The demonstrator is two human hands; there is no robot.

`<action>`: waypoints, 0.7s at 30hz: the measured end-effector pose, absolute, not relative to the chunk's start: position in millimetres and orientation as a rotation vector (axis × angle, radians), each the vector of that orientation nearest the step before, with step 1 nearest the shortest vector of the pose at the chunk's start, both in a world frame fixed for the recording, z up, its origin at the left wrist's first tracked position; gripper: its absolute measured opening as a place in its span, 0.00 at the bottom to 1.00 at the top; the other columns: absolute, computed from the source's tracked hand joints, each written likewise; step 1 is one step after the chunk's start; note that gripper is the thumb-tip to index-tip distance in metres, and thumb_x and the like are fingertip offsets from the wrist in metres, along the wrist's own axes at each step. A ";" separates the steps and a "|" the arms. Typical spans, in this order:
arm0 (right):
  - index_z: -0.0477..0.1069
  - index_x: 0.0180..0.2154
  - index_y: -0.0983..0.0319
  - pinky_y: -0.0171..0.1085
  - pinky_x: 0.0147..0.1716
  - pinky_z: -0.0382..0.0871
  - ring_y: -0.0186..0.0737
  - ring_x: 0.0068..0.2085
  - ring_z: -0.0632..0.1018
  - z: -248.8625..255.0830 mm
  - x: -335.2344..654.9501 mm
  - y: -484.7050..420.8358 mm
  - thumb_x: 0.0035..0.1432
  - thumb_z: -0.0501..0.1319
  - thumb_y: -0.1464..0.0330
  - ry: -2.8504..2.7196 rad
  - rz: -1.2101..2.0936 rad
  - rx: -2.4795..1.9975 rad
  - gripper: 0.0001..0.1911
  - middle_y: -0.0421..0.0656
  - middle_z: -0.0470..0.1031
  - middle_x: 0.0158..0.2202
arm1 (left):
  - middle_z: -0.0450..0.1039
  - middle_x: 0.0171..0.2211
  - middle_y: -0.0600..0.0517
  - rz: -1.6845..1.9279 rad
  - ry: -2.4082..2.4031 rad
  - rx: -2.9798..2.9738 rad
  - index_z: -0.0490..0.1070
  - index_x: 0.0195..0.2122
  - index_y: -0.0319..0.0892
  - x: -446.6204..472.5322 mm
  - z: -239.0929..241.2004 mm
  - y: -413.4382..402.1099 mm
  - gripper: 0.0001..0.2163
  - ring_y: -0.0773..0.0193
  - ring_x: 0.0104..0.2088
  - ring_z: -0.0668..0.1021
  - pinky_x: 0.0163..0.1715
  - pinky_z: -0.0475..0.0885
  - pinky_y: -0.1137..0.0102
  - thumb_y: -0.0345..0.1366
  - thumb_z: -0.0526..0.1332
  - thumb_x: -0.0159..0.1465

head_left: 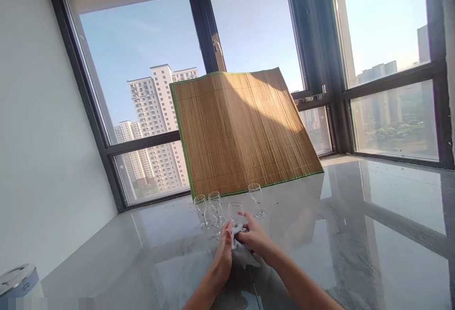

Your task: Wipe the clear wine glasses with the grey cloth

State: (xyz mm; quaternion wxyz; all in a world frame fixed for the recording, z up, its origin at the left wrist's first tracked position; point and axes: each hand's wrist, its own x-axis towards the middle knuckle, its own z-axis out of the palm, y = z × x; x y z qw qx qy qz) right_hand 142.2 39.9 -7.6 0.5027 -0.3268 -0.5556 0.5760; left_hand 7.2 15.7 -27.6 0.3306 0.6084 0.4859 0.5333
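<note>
My left hand (223, 248) and my right hand (254, 236) meet over a clear wine glass (235, 210), with a grey cloth (243, 253) bunched between them. Both hands are closed: the left grips the glass low down through the cloth, the right presses the cloth against it. Only the glass's bowl shows above my fingers. Three more wine glasses stand upright on the floor just beyond: two close together (202, 210) (215, 205) to the left and one (256, 198) to the right.
A bamboo mat (241, 130) with green edging leans against the window frame (201, 35) behind the glasses. The glossy marble floor (355, 234) spreads to the right. A white wall (39, 134) runs along the left, with a round metal object (16, 279) at its foot.
</note>
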 end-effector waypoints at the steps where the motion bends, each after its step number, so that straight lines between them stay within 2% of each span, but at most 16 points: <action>1: 0.60 0.56 0.61 0.30 0.22 0.61 0.35 0.24 0.75 -10.6 141.5 43.7 0.43 0.62 0.70 -1.320 1.345 -0.799 0.35 0.39 0.79 0.31 | 0.71 0.58 0.41 1.413 1.273 1.655 0.75 0.53 0.41 7.7 -24.1 13.3 0.31 0.50 0.61 0.70 0.61 0.65 0.58 0.61 0.49 0.66; 3: 0.61 0.55 0.62 0.33 0.25 0.65 0.39 0.27 0.77 -15.8 144.2 52.3 0.43 0.60 0.70 -1.291 1.192 -0.856 0.34 0.41 0.80 0.31 | 0.74 0.53 0.42 1.482 1.314 1.800 0.77 0.50 0.42 7.1 -14.5 9.3 0.27 0.51 0.55 0.73 0.58 0.67 0.58 0.57 0.49 0.68; 5: 0.63 0.54 0.62 0.36 0.29 0.69 0.44 0.32 0.79 -18.9 153.1 60.1 0.43 0.58 0.71 -1.269 0.951 -0.998 0.32 0.42 0.80 0.31 | 0.77 0.41 0.44 1.576 1.397 1.824 0.78 0.40 0.43 2.8 -5.0 7.4 0.23 0.54 0.44 0.77 0.48 0.71 0.61 0.52 0.49 0.68; 8: 0.65 0.55 0.60 0.40 0.34 0.70 0.49 0.37 0.81 -18.5 173.5 65.9 0.45 0.56 0.71 -1.220 0.619 -1.323 0.32 0.45 0.79 0.33 | 0.70 0.25 0.51 1.761 1.507 1.585 0.72 0.27 0.43 -10.8 2.8 10.8 0.19 0.61 0.28 0.73 0.30 0.69 0.68 0.48 0.49 0.67; 12: 0.61 0.61 0.62 0.44 0.36 0.69 0.54 0.40 0.81 -13.7 192.4 64.5 0.47 0.56 0.72 -1.202 0.545 -1.593 0.36 0.51 0.80 0.37 | 0.61 0.20 0.58 1.892 1.552 1.244 0.66 0.25 0.45 -30.1 1.0 22.6 0.14 0.67 0.21 0.66 0.22 0.63 0.72 0.46 0.51 0.62; 14: 0.59 0.62 0.62 0.45 0.36 0.69 0.55 0.41 0.81 -12.7 194.6 64.0 0.49 0.56 0.71 -1.231 0.538 -1.616 0.36 0.52 0.80 0.38 | 0.60 0.20 0.59 1.901 1.593 1.138 0.65 0.28 0.45 -34.7 -2.0 27.6 0.11 0.68 0.21 0.65 0.22 0.63 0.72 0.46 0.54 0.61; 16: 0.58 0.63 0.61 0.45 0.37 0.69 0.55 0.41 0.81 -13.2 194.4 65.0 0.51 0.55 0.71 -1.279 0.525 -1.627 0.36 0.52 0.80 0.38 | 0.64 0.24 0.58 1.882 1.632 1.075 0.66 0.33 0.45 -35.3 -4.9 30.5 0.11 0.68 0.22 0.68 0.22 0.65 0.72 0.47 0.56 0.60; 19: 0.57 0.64 0.62 0.45 0.36 0.69 0.55 0.41 0.82 -15.9 194.6 69.0 0.53 0.54 0.71 -1.325 0.496 -1.658 0.36 0.53 0.81 0.39 | 0.73 0.42 0.48 1.760 1.628 1.083 0.67 0.43 0.43 -32.2 -8.3 30.7 0.15 0.65 0.31 0.76 0.25 0.70 0.72 0.46 0.59 0.59; 21: 0.57 0.64 0.63 0.45 0.35 0.70 0.55 0.40 0.82 -18.1 196.0 72.1 0.53 0.53 0.71 -1.327 0.466 -1.665 0.35 0.55 0.81 0.39 | 0.69 0.54 0.41 1.637 1.587 1.100 0.66 0.49 0.42 -30.7 -9.9 29.9 0.19 0.62 0.36 0.79 0.27 0.72 0.71 0.45 0.60 0.59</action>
